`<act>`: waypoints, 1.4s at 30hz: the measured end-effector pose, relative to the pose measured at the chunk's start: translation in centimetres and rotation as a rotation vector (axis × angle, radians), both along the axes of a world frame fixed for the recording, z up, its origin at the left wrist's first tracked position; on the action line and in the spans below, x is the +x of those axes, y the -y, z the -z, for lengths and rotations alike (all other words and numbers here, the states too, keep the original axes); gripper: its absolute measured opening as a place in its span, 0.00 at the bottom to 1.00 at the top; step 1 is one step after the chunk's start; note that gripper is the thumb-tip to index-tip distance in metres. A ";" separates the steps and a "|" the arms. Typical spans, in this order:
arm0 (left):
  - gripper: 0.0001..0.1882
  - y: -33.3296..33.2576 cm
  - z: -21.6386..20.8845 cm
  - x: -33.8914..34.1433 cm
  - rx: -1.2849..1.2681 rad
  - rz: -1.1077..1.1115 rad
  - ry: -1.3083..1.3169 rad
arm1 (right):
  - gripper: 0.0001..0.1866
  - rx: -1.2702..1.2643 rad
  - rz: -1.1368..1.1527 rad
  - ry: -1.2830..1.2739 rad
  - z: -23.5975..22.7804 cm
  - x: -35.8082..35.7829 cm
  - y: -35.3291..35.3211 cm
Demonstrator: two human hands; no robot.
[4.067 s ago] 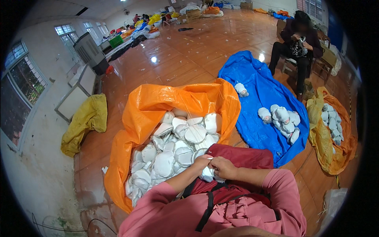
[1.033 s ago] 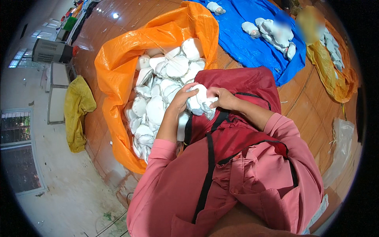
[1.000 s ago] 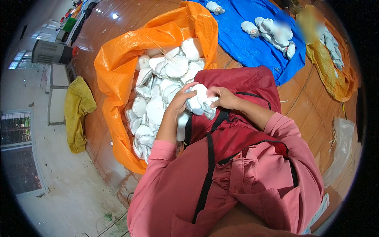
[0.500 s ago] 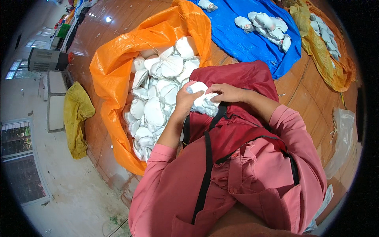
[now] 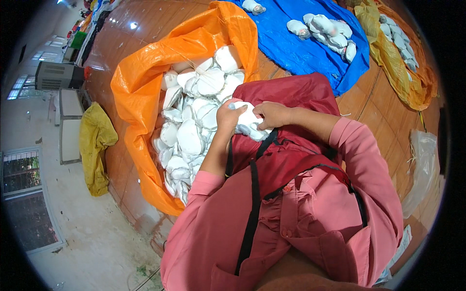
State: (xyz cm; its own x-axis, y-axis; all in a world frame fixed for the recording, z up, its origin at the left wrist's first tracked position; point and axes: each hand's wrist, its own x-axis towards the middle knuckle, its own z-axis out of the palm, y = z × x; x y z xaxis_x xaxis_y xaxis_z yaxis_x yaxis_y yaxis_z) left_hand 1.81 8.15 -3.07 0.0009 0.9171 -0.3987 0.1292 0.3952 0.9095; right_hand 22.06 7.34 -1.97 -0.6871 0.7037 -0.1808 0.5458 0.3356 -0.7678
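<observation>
Over my lap I have a rounded white fabric pad (image 5: 247,118) between my two hands, with a crumpled lower edge. My left hand (image 5: 227,116) grips its left side, thumb lying across the top. At the opposite edge, my right hand (image 5: 273,115) has curled fingers pressed into the pad. Beneath both hands lies dark red cloth (image 5: 296,89) with black straps. Right beside my left forearm, a heap of similar white pads (image 5: 189,136) fills an open orange sack (image 5: 136,72). The far sides of my fingers are hidden.
A blue sheet (image 5: 281,48) bearing several white bundles (image 5: 325,29) is spread at the far right. Beyond it sits a yellow-and-orange sack (image 5: 388,72) with more white pieces. A yellow sack (image 5: 95,145) lies by the left wall, and a clear plastic bag (image 5: 421,169) at the right.
My right hand's fingers have moved lower and further in on the pad. Its bunched right part now looks flatter, with more of the smooth white face showing. My left hand still grips it.
</observation>
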 end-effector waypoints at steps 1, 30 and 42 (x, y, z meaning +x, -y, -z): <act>0.14 0.0 0.5 -0.1 0.012 -0.046 0.034 | 0.19 0.039 0.025 -0.033 -0.1 -0.2 0.2; 0.19 -0.2 1.5 -0.8 -0.221 -0.339 0.582 | 0.15 -0.306 0.743 -0.688 6.0 -2.0 -1.3; 0.17 2.0 -3.3 -0.6 -0.122 -0.281 0.710 | 0.10 -0.280 0.916 -0.689 6.5 -3.8 -1.7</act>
State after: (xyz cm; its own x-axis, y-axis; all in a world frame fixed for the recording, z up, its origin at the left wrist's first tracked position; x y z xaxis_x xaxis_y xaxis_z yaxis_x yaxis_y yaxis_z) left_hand 1.20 6.13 0.26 0.0677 0.8703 -0.4879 -0.5890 0.4296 0.6845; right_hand 18.23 9.01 -8.49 0.0412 0.9798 -0.1958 -0.0632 -0.1930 -0.9792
